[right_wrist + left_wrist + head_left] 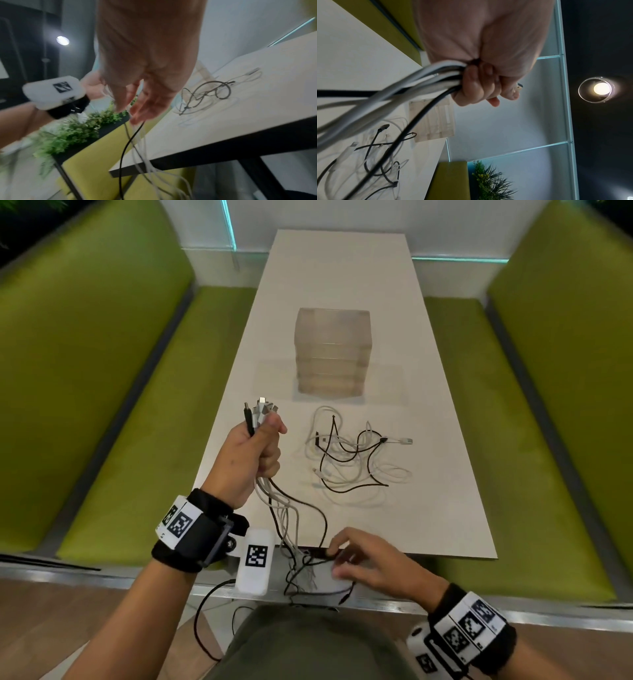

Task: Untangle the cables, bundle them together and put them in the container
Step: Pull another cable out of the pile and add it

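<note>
My left hand [257,453] is raised over the table's left side and grips a bundle of white and black cables [284,515], whose connector ends [260,409] stick up out of the fist. In the left wrist view my curled fingers [471,86] wrap round the cable bundle [423,82]. The strands hang over the table's near edge. There my right hand [356,556] pinches them between thumb and fingertips [142,112]. A second tangle of loose cables [356,453] lies mid-table. The translucent container [332,350] stands behind it.
The white table [445,508] is long and narrow, with green benches on the left [137,440] and right [513,440]. Potted greenery [77,128] stands behind the left bench. Cable ends dangle below the table's edge [308,583] above my lap.
</note>
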`<move>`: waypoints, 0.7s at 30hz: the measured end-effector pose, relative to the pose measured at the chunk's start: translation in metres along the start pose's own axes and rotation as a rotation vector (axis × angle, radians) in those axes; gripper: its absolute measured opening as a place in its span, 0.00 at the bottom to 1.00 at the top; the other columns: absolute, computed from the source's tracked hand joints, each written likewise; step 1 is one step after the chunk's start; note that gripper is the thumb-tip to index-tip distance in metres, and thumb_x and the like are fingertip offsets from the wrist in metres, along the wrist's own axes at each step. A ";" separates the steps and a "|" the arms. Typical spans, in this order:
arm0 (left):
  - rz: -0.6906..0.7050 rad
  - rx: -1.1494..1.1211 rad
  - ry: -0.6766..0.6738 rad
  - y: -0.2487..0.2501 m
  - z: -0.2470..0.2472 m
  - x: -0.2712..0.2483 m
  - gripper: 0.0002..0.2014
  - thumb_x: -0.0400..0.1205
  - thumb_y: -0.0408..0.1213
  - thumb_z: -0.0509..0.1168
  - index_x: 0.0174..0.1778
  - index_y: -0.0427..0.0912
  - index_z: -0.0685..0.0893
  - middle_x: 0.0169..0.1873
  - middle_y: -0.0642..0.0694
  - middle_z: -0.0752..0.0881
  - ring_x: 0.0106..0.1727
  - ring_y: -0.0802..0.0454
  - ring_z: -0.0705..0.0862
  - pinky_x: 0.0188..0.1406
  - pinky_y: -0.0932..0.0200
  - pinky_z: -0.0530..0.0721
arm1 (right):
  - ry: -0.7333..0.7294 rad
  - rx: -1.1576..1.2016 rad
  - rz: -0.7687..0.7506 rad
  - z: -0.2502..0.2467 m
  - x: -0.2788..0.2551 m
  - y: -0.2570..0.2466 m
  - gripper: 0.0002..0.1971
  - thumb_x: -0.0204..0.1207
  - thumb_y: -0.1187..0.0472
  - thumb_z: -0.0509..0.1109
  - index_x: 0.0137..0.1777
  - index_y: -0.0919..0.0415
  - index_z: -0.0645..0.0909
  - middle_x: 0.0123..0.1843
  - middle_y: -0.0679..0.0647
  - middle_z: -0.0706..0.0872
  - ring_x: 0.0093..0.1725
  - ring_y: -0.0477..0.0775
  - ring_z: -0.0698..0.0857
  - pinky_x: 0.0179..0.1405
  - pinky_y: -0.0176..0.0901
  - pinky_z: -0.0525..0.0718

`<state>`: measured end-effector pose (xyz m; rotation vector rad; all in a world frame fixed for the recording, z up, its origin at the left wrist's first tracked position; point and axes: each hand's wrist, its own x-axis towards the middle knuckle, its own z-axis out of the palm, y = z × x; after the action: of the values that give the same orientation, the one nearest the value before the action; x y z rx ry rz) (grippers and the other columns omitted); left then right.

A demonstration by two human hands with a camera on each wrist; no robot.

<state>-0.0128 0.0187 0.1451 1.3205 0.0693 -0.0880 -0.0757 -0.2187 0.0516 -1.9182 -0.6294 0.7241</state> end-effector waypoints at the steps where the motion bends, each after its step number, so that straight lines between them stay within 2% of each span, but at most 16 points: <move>1: -0.002 0.000 -0.005 0.000 0.000 0.000 0.12 0.82 0.46 0.58 0.39 0.40 0.74 0.20 0.55 0.59 0.19 0.59 0.55 0.18 0.66 0.55 | 0.124 -0.047 0.026 -0.002 0.005 0.004 0.07 0.78 0.55 0.70 0.54 0.49 0.77 0.54 0.42 0.82 0.51 0.38 0.82 0.49 0.34 0.82; 2: -0.003 0.000 -0.009 0.001 0.000 -0.001 0.12 0.82 0.46 0.58 0.39 0.40 0.75 0.20 0.55 0.59 0.19 0.59 0.55 0.18 0.66 0.55 | 0.207 -0.130 0.060 -0.002 0.011 0.011 0.05 0.79 0.57 0.68 0.53 0.49 0.78 0.53 0.43 0.82 0.48 0.40 0.82 0.46 0.31 0.80; 3: -0.002 -0.002 -0.013 0.001 0.000 -0.001 0.12 0.82 0.45 0.58 0.39 0.41 0.75 0.20 0.55 0.59 0.19 0.59 0.55 0.18 0.66 0.55 | 0.221 -0.221 0.108 -0.003 0.019 0.018 0.06 0.80 0.57 0.67 0.55 0.49 0.78 0.54 0.45 0.81 0.48 0.41 0.81 0.46 0.31 0.79; 5: 0.000 -0.006 -0.013 0.001 0.001 -0.002 0.11 0.84 0.44 0.58 0.39 0.41 0.75 0.21 0.55 0.59 0.20 0.59 0.55 0.17 0.67 0.57 | 0.146 -0.360 0.209 0.001 0.033 0.032 0.10 0.81 0.58 0.66 0.60 0.51 0.79 0.59 0.48 0.78 0.50 0.45 0.81 0.52 0.37 0.79; 7: 0.000 -0.005 0.001 0.001 0.003 -0.001 0.10 0.85 0.39 0.59 0.39 0.41 0.75 0.21 0.56 0.59 0.19 0.59 0.56 0.17 0.66 0.57 | 0.184 -0.382 0.233 0.004 0.041 0.042 0.10 0.81 0.58 0.65 0.60 0.53 0.80 0.58 0.49 0.80 0.48 0.46 0.80 0.53 0.40 0.79; 10: -0.024 -0.048 0.001 0.000 0.000 0.002 0.05 0.82 0.32 0.63 0.40 0.40 0.77 0.21 0.55 0.60 0.18 0.59 0.57 0.17 0.66 0.57 | 0.492 -0.374 0.172 -0.007 0.052 0.039 0.06 0.80 0.61 0.65 0.53 0.56 0.82 0.50 0.49 0.81 0.40 0.46 0.79 0.44 0.40 0.78; 12: -0.049 -0.086 -0.006 -0.002 -0.002 0.006 0.06 0.83 0.33 0.60 0.40 0.39 0.78 0.20 0.55 0.60 0.18 0.60 0.57 0.17 0.67 0.58 | 0.677 -0.400 0.128 -0.023 0.062 0.035 0.06 0.80 0.60 0.66 0.52 0.57 0.83 0.50 0.50 0.82 0.44 0.48 0.79 0.45 0.43 0.80; 13: -0.063 -0.090 -0.002 -0.003 -0.003 0.008 0.09 0.85 0.33 0.59 0.39 0.39 0.78 0.20 0.55 0.59 0.18 0.60 0.56 0.17 0.67 0.57 | 0.702 -0.440 0.102 -0.032 0.069 0.033 0.07 0.80 0.58 0.67 0.53 0.57 0.83 0.51 0.50 0.82 0.49 0.50 0.80 0.48 0.44 0.80; 14: -0.074 -0.086 0.004 -0.005 -0.003 0.010 0.12 0.86 0.34 0.57 0.37 0.39 0.78 0.20 0.55 0.59 0.18 0.59 0.56 0.17 0.66 0.56 | 0.658 -0.500 0.093 -0.040 0.077 0.030 0.09 0.79 0.54 0.68 0.54 0.56 0.83 0.53 0.50 0.82 0.55 0.52 0.79 0.52 0.43 0.78; 16: -0.087 -0.072 0.012 -0.007 -0.003 0.014 0.14 0.87 0.35 0.55 0.36 0.39 0.78 0.20 0.54 0.59 0.19 0.59 0.55 0.17 0.65 0.56 | 0.413 -0.652 0.187 -0.050 0.093 0.024 0.16 0.75 0.46 0.70 0.58 0.54 0.83 0.58 0.50 0.82 0.62 0.55 0.75 0.59 0.46 0.72; 17: -0.093 -0.065 0.017 -0.009 -0.003 0.015 0.14 0.87 0.36 0.56 0.36 0.39 0.78 0.20 0.54 0.59 0.19 0.59 0.56 0.17 0.65 0.56 | 0.283 -0.733 0.266 -0.052 0.100 0.020 0.18 0.74 0.45 0.71 0.59 0.53 0.82 0.59 0.51 0.82 0.64 0.56 0.74 0.61 0.49 0.71; 19: -0.103 -0.073 0.030 -0.013 -0.005 0.016 0.14 0.87 0.37 0.56 0.36 0.38 0.78 0.20 0.54 0.61 0.19 0.59 0.57 0.18 0.66 0.58 | 0.121 -0.847 0.374 -0.053 0.109 0.016 0.13 0.77 0.50 0.69 0.59 0.54 0.82 0.59 0.53 0.84 0.64 0.58 0.76 0.62 0.51 0.71; 21: -0.112 -0.094 0.038 -0.017 -0.008 0.017 0.14 0.87 0.38 0.56 0.37 0.38 0.77 0.20 0.53 0.64 0.19 0.59 0.59 0.19 0.66 0.58 | 0.047 -0.804 0.396 -0.056 0.112 0.015 0.09 0.80 0.56 0.66 0.57 0.54 0.83 0.57 0.54 0.86 0.61 0.58 0.80 0.61 0.50 0.73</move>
<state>0.0020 0.0218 0.1251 1.2238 0.1779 -0.1535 0.0434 -0.1809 0.0339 -2.8501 -0.5587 0.7228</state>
